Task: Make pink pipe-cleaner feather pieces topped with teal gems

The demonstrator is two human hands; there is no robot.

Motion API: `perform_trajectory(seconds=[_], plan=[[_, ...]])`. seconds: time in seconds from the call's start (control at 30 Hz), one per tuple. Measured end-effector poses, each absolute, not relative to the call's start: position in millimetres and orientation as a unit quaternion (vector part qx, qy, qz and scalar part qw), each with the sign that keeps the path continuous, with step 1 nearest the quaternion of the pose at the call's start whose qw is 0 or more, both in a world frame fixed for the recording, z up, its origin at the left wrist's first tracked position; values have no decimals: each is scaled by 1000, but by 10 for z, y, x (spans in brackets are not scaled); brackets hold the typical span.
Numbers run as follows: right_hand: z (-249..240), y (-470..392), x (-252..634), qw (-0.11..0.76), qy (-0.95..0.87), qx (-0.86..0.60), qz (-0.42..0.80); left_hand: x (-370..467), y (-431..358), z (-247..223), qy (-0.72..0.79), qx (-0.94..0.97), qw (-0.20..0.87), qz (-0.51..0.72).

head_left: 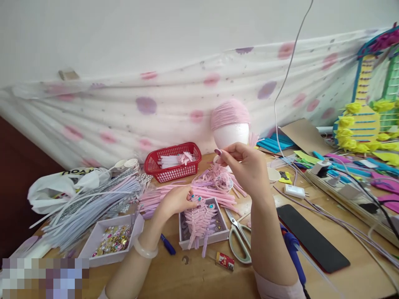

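My left hand (pixel 177 202) has thumb and fingers pinched at the top of the pink fuzzy leaf-shaped pieces (pixel 199 222), which carry blue gems and lie over a white box (pixel 204 241). My right hand (pixel 241 164) is raised above the table with its thumb and index fingertips together; what they hold, if anything, is too small to make out. Pink pipe cleaners (pixel 168 195) lie behind the left hand. Scissors (pixel 240 241) with pale handles rest beside the white box, below the right hand. Behind the right hand stands a white head form (pixel 230 135) wrapped in pink yarn.
A red basket (pixel 173 166) stands at the back. On the left are silvery pipe cleaners (pixel 93 207) and a gem box (pixel 114 241). A lighter (pixel 225 261) and blue pen (pixel 168 244) lie in front. Rightward are a blue glue gun (pixel 293 249), black slab (pixel 313 236), cables and a power strip (pixel 352 199).
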State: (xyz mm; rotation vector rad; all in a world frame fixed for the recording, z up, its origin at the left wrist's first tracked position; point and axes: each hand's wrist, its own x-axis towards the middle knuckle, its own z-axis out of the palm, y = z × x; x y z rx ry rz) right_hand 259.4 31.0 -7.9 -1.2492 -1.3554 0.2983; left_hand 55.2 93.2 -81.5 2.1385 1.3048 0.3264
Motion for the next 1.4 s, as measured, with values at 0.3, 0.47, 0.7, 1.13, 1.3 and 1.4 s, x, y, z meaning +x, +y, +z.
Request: perform_trajectory(seconds=[0.3,0.47,0.7,1.13,1.3,1.4], plan=[[-72,271,2534,557,-614,-547,113,519,1003,-1040,493,759,371,208],[-98,293,2521,541,-627,-547,121,505,1054,-888,467,710,416,325],[-103,345,2346,523,-678,-468,216,516,906,-364,404,670,440,440],[-141,491,2226,621,-520,-392,436,612,833,-131,337,604,539,481],[-211,554,2239,607,-541,-377,443,711,953,-230,334,565,564,501],[-239,580,2237,593,-564,-383,429,698,1016,-257,328,585,544,504]])
